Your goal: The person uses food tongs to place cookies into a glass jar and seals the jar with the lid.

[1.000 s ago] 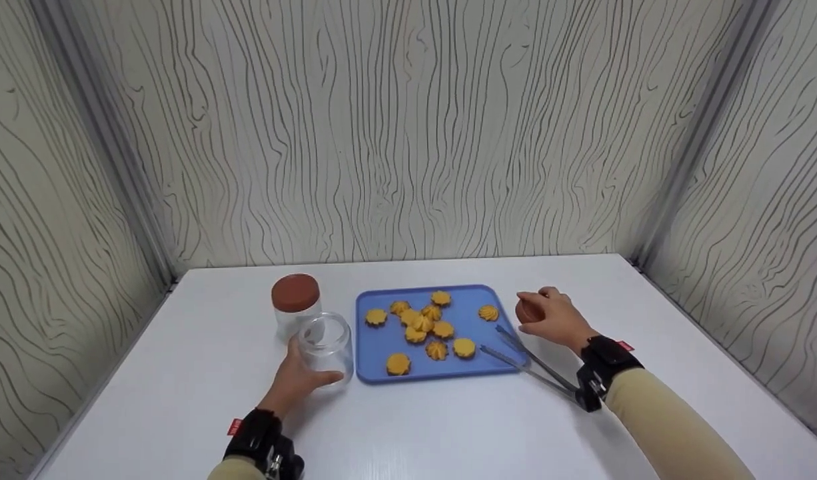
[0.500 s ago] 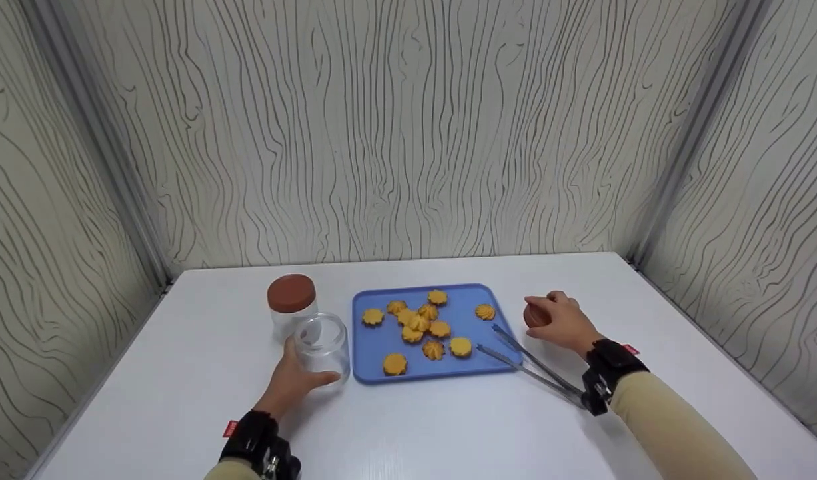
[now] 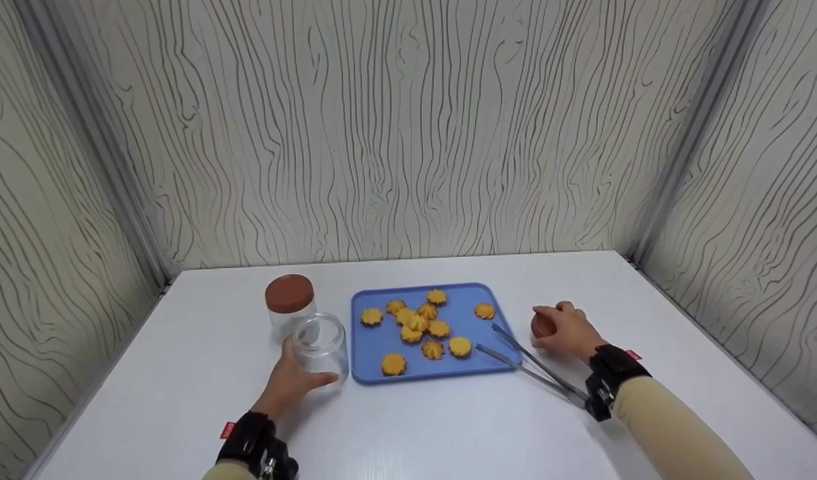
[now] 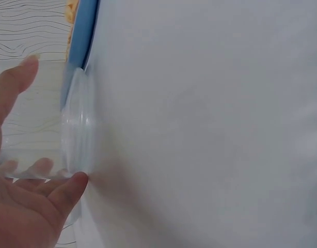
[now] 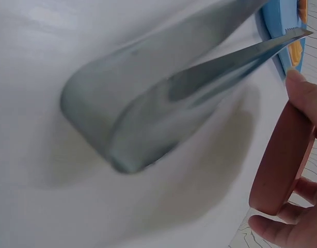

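In the head view my left hand (image 3: pixel 292 380) is curled round an uncapped clear jar (image 3: pixel 322 347), fingers along its left side and thumb in front. The left wrist view shows fingertips against the transparent wall of the jar (image 4: pixel 76 124). On the right, my right hand (image 3: pixel 572 333) pinches a reddish-brown screw lid (image 3: pixel 543 325) by its edge, tilted on its side in the right wrist view, thumb at one end and fingers at the other. Metal tongs (image 3: pixel 548 380) lie just left of that hand, their tips over the tray.
A blue tray (image 3: pixel 365 363) with several yellow cookies (image 3: pixel 418 323) lies mid-table. Behind the held jar stands a second jar with a reddish-brown lid (image 3: pixel 289 293). Wood-patterned panels (image 3: pixel 395 133) rise behind and beside the white table (image 3: pixel 415 433).
My right hand has moved to the right and slightly nearer with the lid, away from the tray. My left hand stays on the jar. The head view has shifted slightly.
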Demonstrator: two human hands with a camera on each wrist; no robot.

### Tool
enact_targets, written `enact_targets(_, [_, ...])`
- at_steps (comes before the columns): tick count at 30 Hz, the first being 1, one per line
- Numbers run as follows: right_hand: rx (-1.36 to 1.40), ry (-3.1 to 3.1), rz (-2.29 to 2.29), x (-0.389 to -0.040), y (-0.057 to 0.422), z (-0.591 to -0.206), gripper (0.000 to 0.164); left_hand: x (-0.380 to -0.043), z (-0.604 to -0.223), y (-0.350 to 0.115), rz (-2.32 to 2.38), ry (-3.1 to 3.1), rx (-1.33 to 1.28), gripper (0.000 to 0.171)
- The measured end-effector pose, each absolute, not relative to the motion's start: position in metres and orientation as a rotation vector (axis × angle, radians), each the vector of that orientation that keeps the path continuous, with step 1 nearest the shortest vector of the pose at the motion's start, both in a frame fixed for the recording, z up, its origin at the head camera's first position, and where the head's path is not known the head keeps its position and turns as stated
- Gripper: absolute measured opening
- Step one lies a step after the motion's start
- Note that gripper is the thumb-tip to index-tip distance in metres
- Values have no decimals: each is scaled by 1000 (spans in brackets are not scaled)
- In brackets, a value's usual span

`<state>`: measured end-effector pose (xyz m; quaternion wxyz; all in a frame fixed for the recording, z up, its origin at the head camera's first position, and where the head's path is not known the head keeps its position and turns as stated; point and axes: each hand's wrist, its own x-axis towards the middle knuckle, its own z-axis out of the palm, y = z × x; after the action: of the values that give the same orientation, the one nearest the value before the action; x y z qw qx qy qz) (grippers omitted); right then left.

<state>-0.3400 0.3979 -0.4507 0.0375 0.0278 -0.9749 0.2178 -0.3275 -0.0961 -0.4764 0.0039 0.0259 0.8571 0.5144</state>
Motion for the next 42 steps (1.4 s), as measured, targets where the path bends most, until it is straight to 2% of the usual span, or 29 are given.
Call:
enact_targets(15, [107, -3001, 616, -336, 404, -459, 73, -326, -476, -96, 1657, 2657, 102, 105])
enact_targets(32, [90, -3055, 588, -334, 409, -465, 83, -325, -474, -95, 1696, 2670, 148, 107])
enact_targets(42, [204, -2876, 701, -329, 406, -454, 58, -324, -474, -98, 1664, 2640, 131, 111])
